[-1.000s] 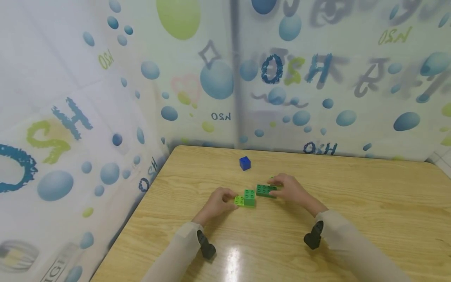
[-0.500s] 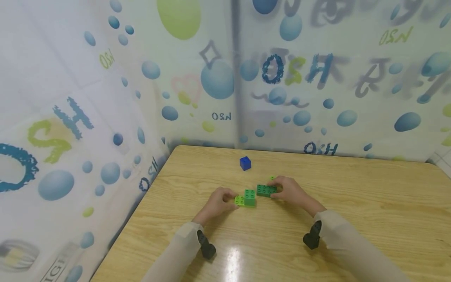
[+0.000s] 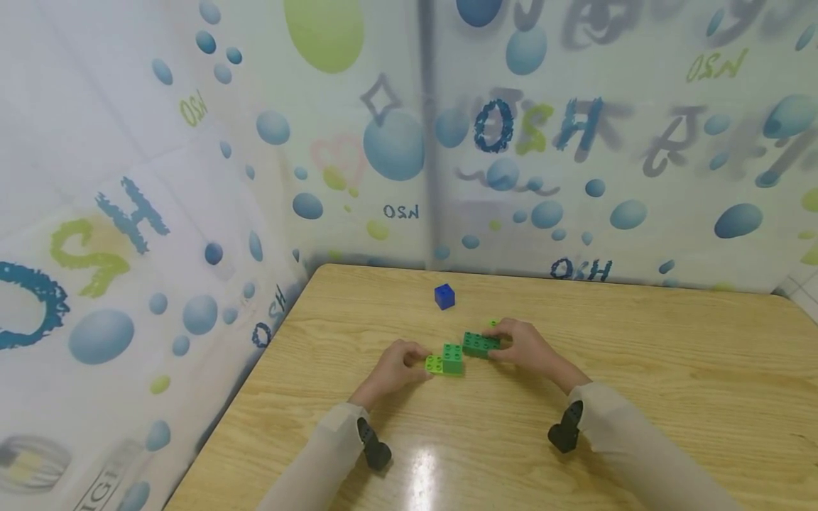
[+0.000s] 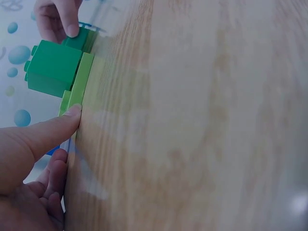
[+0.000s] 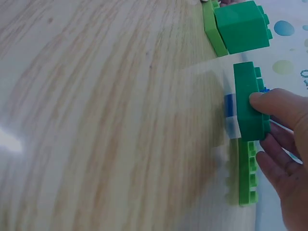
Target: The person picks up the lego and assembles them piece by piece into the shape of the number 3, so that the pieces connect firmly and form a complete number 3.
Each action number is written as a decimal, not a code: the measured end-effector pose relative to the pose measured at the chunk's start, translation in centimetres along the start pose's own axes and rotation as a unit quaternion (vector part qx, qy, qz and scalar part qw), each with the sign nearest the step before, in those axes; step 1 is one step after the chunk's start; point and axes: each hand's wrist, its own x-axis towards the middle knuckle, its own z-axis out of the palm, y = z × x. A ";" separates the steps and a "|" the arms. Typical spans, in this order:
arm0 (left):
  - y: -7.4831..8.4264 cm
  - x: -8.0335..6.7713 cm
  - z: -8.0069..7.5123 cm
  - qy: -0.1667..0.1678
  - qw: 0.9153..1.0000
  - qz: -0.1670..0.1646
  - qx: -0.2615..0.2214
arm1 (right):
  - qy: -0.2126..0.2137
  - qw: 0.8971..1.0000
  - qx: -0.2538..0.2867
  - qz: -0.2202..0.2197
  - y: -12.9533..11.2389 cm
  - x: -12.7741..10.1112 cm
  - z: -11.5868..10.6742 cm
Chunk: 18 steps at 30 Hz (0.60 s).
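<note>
In the head view my left hand [image 3: 417, 359] pinches the end of a flat light green plate [image 3: 434, 365] that lies on the wooden table [image 3: 671, 369]. A green cube brick [image 3: 453, 357] sits on that plate. The left wrist view shows my thumb [image 4: 70, 117] against the light green plate [image 4: 77, 86], with the green cube brick [image 4: 50, 70] beyond. My right hand [image 3: 502, 341] grips a dark green brick [image 3: 479, 344] just right of the cube brick. In the right wrist view my thumb [image 5: 269, 103] presses on the dark green brick [image 5: 246, 101]. Whether that brick touches the table is unclear.
A blue cube [image 3: 444, 296] stands farther back on the table. Another light green toothed piece [image 5: 246, 175] lies by my right hand, its tip showing in the head view [image 3: 493, 323]. A bubble-printed curtain [image 3: 192, 213] closes off the left and back sides.
My right hand has shifted the dark green brick slightly left, closer to the green cube brick. My left hand and the light green plate have stayed put.
</note>
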 end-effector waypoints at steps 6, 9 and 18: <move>-0.2 0.1 0.0 -0.003 1.000 -0.009 0.000 | 0.030 0.999 0.007 -0.041 -1.5 0.1 -0.3; -0.3 0.2 0.0 -0.004 1.000 -0.008 0.002 | 0.038 0.997 0.003 -0.067 -2.6 0.3 -0.4; -0.3 0.2 0.0 -0.004 1.000 -0.001 0.005 | 0.043 0.996 0.007 -0.072 -4.2 0.7 -0.4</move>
